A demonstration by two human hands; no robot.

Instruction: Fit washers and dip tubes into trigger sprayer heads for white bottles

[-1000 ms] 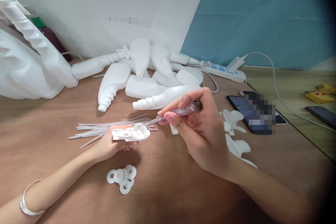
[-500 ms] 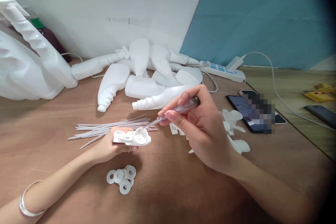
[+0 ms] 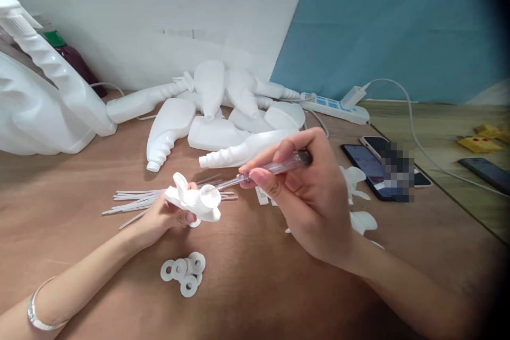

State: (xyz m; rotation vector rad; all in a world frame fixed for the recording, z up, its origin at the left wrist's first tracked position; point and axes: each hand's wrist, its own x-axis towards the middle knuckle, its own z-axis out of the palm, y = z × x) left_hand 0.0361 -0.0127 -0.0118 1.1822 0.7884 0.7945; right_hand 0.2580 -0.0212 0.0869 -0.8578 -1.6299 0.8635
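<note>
My left hand (image 3: pixel 165 216) holds a white plastic spray-trigger head (image 3: pixel 195 200) a little above the brown table (image 3: pixel 247 287), its round cap end tilted toward the right. My right hand (image 3: pixel 306 196) grips a clear-handled screwdriver (image 3: pixel 274 167) like a pen. Its thin tip points left and reaches the cap's opening. Several white ring washers (image 3: pixel 185 270) lie on the table just below my left hand. A bundle of thin clear tubes (image 3: pixel 139 199) lies behind that hand.
A heap of white spray bottles (image 3: pixel 223 117) lies at the back, with larger white bottles (image 3: pixel 43 106) at far left. More white trigger heads (image 3: pixel 358 202) sit behind my right hand. Two phones (image 3: pixel 370 167) and a power strip (image 3: pixel 338 109) lie at the right.
My left hand has tipped the trigger head up, so its lever end now points upward. The screwdriver tip has stayed at the cap opening. The view has shifted slightly.
</note>
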